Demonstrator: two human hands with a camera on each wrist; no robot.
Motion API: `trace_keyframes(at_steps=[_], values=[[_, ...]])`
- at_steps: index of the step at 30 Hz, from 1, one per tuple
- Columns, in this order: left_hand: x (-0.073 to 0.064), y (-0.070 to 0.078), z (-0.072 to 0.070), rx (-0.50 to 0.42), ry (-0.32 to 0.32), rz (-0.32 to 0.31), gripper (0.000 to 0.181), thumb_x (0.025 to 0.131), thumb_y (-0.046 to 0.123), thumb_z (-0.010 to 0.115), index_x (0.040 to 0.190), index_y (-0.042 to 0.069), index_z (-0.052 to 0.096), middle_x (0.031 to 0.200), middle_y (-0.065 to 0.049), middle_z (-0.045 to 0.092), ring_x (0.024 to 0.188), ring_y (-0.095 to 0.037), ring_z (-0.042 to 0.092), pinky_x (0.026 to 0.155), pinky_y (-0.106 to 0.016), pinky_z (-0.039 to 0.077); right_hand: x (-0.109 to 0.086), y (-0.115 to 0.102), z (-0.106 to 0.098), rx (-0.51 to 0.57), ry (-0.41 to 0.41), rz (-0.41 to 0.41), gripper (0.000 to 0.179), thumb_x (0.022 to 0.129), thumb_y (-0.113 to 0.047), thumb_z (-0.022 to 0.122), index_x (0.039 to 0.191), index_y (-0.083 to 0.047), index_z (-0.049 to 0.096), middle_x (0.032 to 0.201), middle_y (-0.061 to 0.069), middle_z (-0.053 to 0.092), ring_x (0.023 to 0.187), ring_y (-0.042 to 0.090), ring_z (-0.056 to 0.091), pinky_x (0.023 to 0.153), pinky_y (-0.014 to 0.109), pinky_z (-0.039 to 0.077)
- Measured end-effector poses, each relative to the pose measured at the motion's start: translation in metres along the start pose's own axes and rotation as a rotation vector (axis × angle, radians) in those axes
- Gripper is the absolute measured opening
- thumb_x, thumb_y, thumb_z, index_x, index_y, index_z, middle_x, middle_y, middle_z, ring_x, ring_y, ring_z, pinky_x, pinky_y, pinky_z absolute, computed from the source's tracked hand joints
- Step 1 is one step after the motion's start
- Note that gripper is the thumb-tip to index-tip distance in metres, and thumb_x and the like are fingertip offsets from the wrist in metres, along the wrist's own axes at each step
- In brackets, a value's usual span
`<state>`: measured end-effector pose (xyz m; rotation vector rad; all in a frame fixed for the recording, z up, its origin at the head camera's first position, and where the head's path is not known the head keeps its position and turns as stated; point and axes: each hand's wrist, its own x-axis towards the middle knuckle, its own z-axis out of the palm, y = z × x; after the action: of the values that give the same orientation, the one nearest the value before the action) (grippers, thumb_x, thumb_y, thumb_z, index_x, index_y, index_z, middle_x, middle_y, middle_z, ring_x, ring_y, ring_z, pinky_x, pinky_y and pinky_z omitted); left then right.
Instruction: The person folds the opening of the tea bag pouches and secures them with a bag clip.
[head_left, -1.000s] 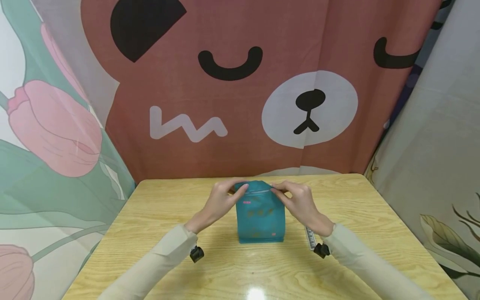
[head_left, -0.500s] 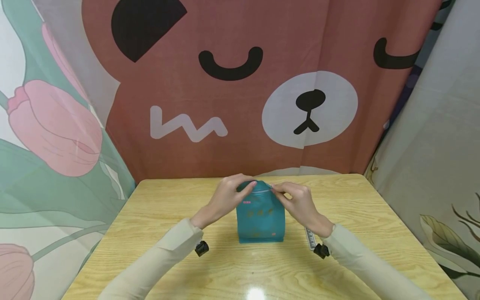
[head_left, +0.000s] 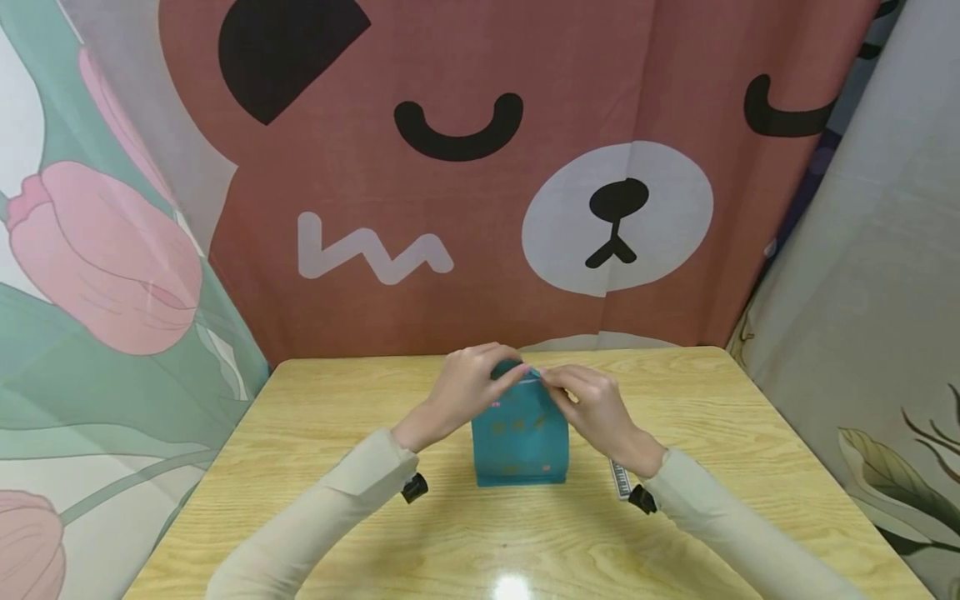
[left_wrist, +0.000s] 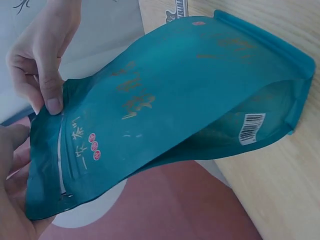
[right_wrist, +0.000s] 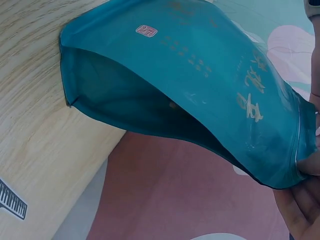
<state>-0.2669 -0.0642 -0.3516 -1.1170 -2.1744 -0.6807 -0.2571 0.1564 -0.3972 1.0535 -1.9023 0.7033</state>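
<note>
I hold the teal bag (head_left: 521, 450) at its top edge with both hands. The bag stands upright on its base on the wood-grain table (head_left: 375, 533), about midway across the table's width, front panel facing me. My left hand (head_left: 467, 387) grips the upper left portion: thumb on the front face, fingers behind the top edge. My right hand (head_left: 596, 408) pinches the upper right corner between thumb and fingers; the fingertips of both hands sit close together along the edge. A pale zip strip (left_wrist: 61, 155) crosses the panel just below the gripped edge; I cannot tell whether it is sealed. The front panel carries gold lettering (left_wrist: 137, 97) and small pinkish-red marks (left_wrist: 94, 146). The side walls fold inward, and a barcode label (left_wrist: 251, 128) is visible on one of them. A flat, black-and-white striped item (head_left: 620, 481) lies on the table to the right of the bag, near my right wrist. A black wrist camera (head_left: 415, 487) is mounted below the cuff of my left sleeve (head_left: 322, 508); a second unit (head_left: 642, 499) is mounted at the right. Beyond the table hangs a reddish-brown curtain (head_left: 360, 321) printed with a bear's face.
</note>
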Motion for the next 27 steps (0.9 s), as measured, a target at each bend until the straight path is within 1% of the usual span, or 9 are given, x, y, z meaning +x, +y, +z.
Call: trace_keyframes(at_steps=[3,7,10,15,19,22,25,27], values=[[0.003,0.002,0.0,0.02,-0.03,-0.006,0.017,0.092,0.027,0.073,0.098,0.01,0.075,0.091,0.002,0.072,0.058,-0.002,0.06,0.062,-0.018,0.049,0.0,0.0,0.0,0.0,-0.001,0.002,0.029,0.073,0.011,0.081,0.1,0.002,0.076,0.091,0.012,0.073,0.078,0.025,0.071,0.065,0.033,0.058],[0.008,0.004,0.003,0.044,-0.078,-0.005,0.022,0.093,0.031,0.072,0.099,0.01,0.075,0.091,0.002,0.071,0.063,-0.004,0.061,0.061,-0.018,0.048,0.0,-0.001,0.0,0.001,-0.003,0.008,0.025,0.074,0.011,0.08,0.097,0.001,0.076,0.092,0.013,0.073,0.08,0.026,0.071,0.066,0.034,0.058],[0.009,0.006,0.005,0.06,-0.097,0.0,0.023,0.094,0.032,0.07,0.099,0.01,0.076,0.091,0.001,0.071,0.069,-0.006,0.064,0.059,-0.018,0.048,-0.001,-0.001,-0.001,0.005,-0.009,0.014,0.024,0.074,0.011,0.08,0.096,0.001,0.076,0.093,0.013,0.073,0.082,0.026,0.071,0.068,0.034,0.058],[0.008,0.006,0.006,0.053,-0.091,-0.008,0.02,0.095,0.029,0.069,0.098,0.01,0.075,0.09,0.001,0.072,0.069,-0.007,0.064,0.058,-0.019,0.047,-0.001,0.0,-0.002,0.041,-0.035,0.033,0.022,0.077,0.009,0.078,0.097,0.001,0.076,0.095,0.012,0.073,0.084,0.025,0.071,0.069,0.033,0.058],[0.007,0.005,0.006,0.049,-0.093,-0.005,0.019,0.095,0.027,0.069,0.099,0.009,0.074,0.09,0.001,0.071,0.069,-0.007,0.064,0.057,-0.019,0.047,0.0,0.002,-0.004,0.099,-0.057,0.037,0.026,0.077,0.01,0.077,0.102,0.001,0.076,0.099,0.012,0.073,0.087,0.026,0.071,0.069,0.032,0.058],[0.007,0.004,0.007,0.042,-0.083,0.002,0.017,0.094,0.025,0.07,0.098,0.009,0.074,0.09,0.0,0.071,0.069,-0.008,0.065,0.057,-0.019,0.047,0.002,0.004,-0.006,0.149,-0.076,0.044,0.03,0.078,0.009,0.077,0.107,0.0,0.075,0.101,0.011,0.073,0.09,0.025,0.071,0.071,0.03,0.057],[0.006,0.004,0.007,0.031,-0.076,0.0,0.015,0.092,0.023,0.072,0.097,0.009,0.074,0.089,0.0,0.07,0.069,-0.009,0.065,0.057,-0.02,0.047,0.003,0.006,-0.009,0.211,-0.093,0.059,0.033,0.079,0.011,0.076,0.109,0.0,0.074,0.102,0.01,0.073,0.09,0.024,0.071,0.069,0.025,0.057],[0.007,0.005,0.008,0.025,-0.076,-0.005,0.015,0.092,0.022,0.072,0.097,0.009,0.074,0.089,0.0,0.07,0.069,-0.009,0.064,0.057,-0.02,0.047,0.003,0.008,-0.011,0.267,-0.111,0.085,0.033,0.08,0.012,0.075,0.111,0.001,0.074,0.103,0.012,0.073,0.089,0.024,0.071,0.07,0.024,0.056]])
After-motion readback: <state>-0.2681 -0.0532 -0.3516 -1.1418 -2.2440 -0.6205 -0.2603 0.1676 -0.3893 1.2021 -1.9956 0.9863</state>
